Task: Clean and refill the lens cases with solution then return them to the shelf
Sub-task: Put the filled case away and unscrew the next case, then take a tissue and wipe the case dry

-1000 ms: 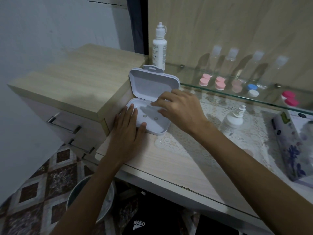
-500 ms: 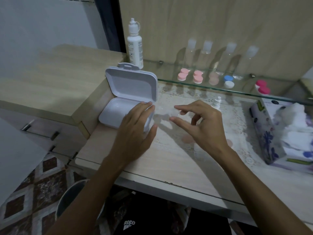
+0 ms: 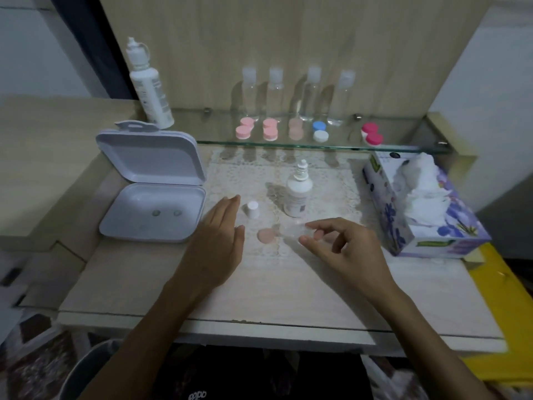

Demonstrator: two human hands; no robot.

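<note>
The right hand (image 3: 343,249) hovered low over the lace mat (image 3: 331,180), thumb and forefinger curled toward each other around a clear lens case (image 3: 291,230) that was hard to make out against the lace. Whether the fingertips actually pinched it or only bracketed it could not be told. A loose peach cap (image 3: 266,235) lay on the mat just beside the case, at the hand's nine o'clock. The left hand (image 3: 219,243) rested flat with fingers straight and together, holding nothing, its fingertips pointing to twelve o'clock beside a small white cap (image 3: 252,209).

At the right hand's eleven o'clock stood a small solution bottle (image 3: 298,194), uncapped and upright, close behind the clear case. At the left hand's ten o'clock a white hinged box (image 3: 153,215) sat open, lid propped up, with two small dark discs on its floor. A tissue box (image 3: 418,203) stood at the right hand's two o'clock, well apart from it.

The glass shelf (image 3: 219,141) ran across at twelve o'clock, carrying a tall white bottle (image 3: 150,90) at its left end, four clear bottles (image 3: 294,96) along the back, and a row of lens cases (image 3: 269,129) in front of them: pink, peach, blue-and-white, and a magenta one farthest right.
</note>
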